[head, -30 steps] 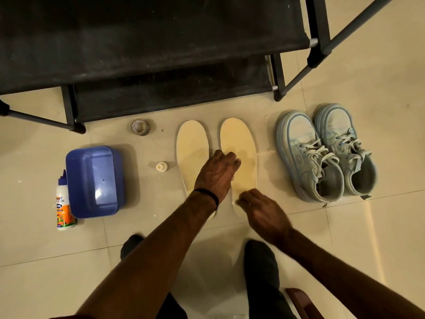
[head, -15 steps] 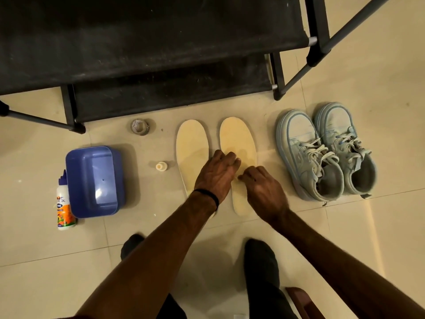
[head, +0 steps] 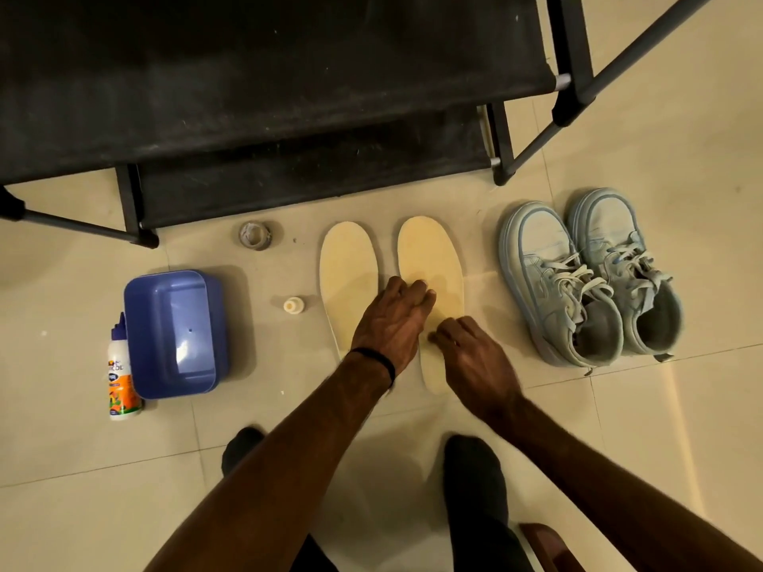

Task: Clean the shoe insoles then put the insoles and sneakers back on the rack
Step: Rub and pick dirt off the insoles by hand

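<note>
Both insoles lay side by side on the floor before the shoe rack (head: 289,97). The left hand (head: 390,319) pressed flat, steadying the right insole (head: 433,258), while the right hand (head: 470,353), fingers curled, pinched its edge, seemingly to lift it.

1. There is a single view, from a wide-angle camera worn on the person's head.
2. It faces forward and steeply down at the tiled floor (head: 660,406).
3. The person's forearms enter from the bottom edge and reach up toward mid-frame, so the camera sits close above them.
4. The shoe rack (head: 289,97) fills the top — its straight bars bend outward toward the frame's edges.
</note>
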